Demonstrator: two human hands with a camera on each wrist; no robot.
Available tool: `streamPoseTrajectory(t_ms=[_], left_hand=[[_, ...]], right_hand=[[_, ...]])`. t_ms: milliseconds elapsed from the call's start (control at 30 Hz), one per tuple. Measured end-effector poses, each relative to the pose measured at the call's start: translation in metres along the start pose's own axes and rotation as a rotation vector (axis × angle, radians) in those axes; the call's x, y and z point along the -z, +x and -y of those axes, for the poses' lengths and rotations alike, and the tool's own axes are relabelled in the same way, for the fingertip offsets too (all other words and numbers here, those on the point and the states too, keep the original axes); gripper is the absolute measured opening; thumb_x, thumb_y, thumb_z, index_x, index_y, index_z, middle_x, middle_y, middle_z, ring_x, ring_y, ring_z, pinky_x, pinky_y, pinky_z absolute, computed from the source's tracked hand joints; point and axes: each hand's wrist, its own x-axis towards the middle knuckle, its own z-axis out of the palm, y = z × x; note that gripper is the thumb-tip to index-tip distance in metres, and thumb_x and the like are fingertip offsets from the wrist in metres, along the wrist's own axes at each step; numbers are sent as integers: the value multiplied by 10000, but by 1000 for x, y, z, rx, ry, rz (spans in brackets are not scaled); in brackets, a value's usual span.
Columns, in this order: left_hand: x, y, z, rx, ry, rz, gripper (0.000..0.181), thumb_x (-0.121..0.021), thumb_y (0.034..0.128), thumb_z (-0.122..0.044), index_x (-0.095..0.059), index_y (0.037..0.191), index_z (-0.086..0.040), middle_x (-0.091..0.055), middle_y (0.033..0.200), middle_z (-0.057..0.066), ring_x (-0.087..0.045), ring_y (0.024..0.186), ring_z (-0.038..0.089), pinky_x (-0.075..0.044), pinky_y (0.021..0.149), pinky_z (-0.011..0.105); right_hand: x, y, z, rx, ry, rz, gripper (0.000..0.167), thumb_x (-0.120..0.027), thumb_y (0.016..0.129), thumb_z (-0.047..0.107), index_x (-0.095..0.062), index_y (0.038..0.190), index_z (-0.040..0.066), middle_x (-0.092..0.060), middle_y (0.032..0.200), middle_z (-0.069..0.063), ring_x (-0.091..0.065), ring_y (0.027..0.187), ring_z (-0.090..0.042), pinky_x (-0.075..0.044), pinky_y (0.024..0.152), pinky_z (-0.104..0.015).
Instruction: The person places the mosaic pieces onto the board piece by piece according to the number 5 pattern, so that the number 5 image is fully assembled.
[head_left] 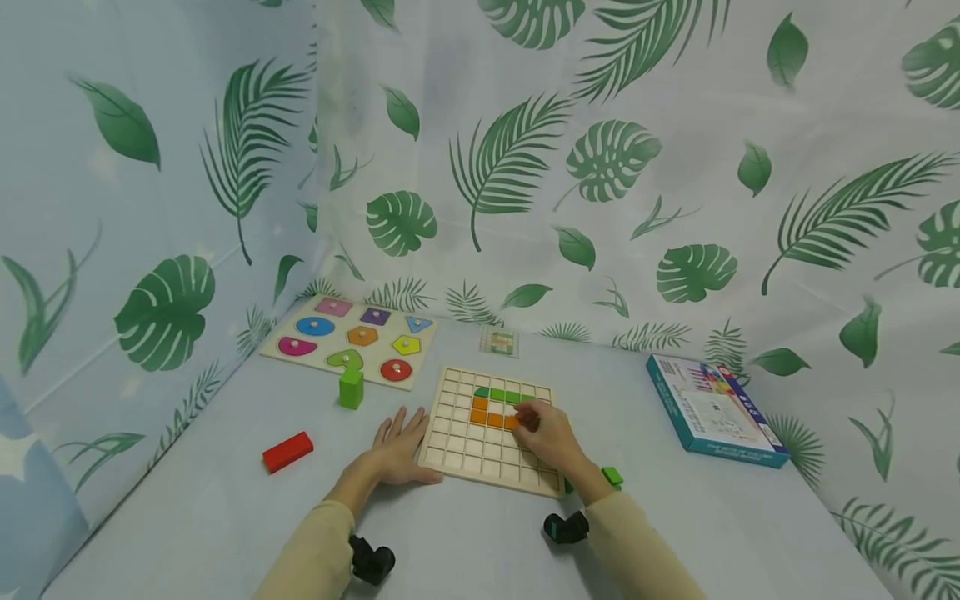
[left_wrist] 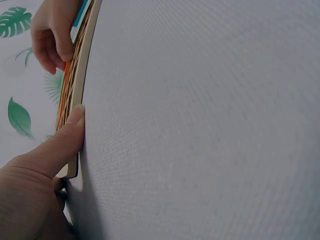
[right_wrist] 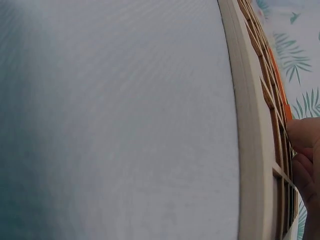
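A wooden grid board [head_left: 456, 451] lies on the table between the hands. A row of green tiles [head_left: 501, 395] and several orange tiles [head_left: 491, 419] sit in its squares. My left hand [head_left: 399, 450] lies with spread fingers at the board's left corner, and its thumb [left_wrist: 70, 134] rests against the edge in the left wrist view. Over the right half of the board, my right hand [head_left: 551, 433] has curled fingers and pinches at an orange tile [right_wrist: 287, 112], which its fingertips partly hide.
A peg shape puzzle [head_left: 382, 342] is at the back left, with a green block [head_left: 351, 389] before it and a red block [head_left: 288, 452] nearer. A pattern card [head_left: 499, 341] lies behind the board. Green pieces [head_left: 612, 477] lie by the right wrist. A box [head_left: 716, 408] is at right.
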Motion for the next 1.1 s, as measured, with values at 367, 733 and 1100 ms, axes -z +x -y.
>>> streamPoseTrajectory(t_ms=[367, 733, 1100], left_hand=[[-2, 2, 0, 0, 8, -5, 1008, -737, 769, -466, -206, 1489, -3, -118, 1563, 153, 47, 1422, 351, 26, 1127, 495], [-2, 2, 0, 10, -5, -14, 1006, -744, 763, -461, -216, 1488, -6, -126, 1560, 162, 47, 1420, 360, 23, 1124, 506], [0, 1, -1, 2, -13, -17, 1009, -748, 757, -461, -221, 1486, -2, -134, 1558, 162, 38, 1421, 358, 25, 1125, 502]], right_hand=[[1, 1, 1, -26, -1, 23, 310, -683, 794, -12, -630, 1099, -8, -645, 928, -47, -606, 814, -127, -531, 719, -273], [3, 1, -1, -8, 14, 12, 258, -646, 840, -17, -632, 1097, -5, -650, 923, -31, -614, 840, -146, -532, 736, -296], [22, -6, -16, -35, -59, -127, 208, -575, 866, -78, -644, 1054, -22, -665, 899, -74, -635, 866, -226, -536, 765, -373]])
